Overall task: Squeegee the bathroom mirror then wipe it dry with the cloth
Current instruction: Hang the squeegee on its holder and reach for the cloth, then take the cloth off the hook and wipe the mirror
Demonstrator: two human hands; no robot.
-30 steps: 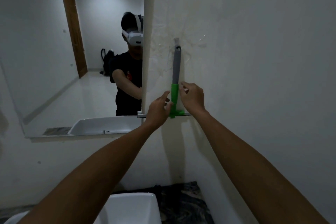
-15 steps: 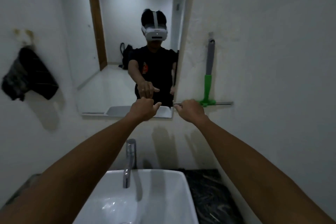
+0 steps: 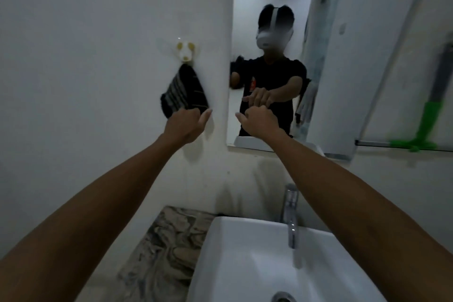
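Note:
A dark striped cloth hangs from a white wall hook just left of the mirror. My left hand is at the cloth's lower tip and covers it, fingers curled, thumb spread; whether it grips the cloth is unclear. My right hand hovers before the mirror's lower left, loosely curled and holding nothing. The green and grey squeegee stands upright on a thin shelf at the far right, away from both hands.
Below my arms a white basin with a chrome tap stands against the wall. A marbled counter lies to its left. White walls surround the mirror, which reflects a person in a headset.
The view has swung left. Both hands left the squeegee standing on the shelf and moved left; my left hand has reached the hanging cloth, and my right hand now sits before the mirror.

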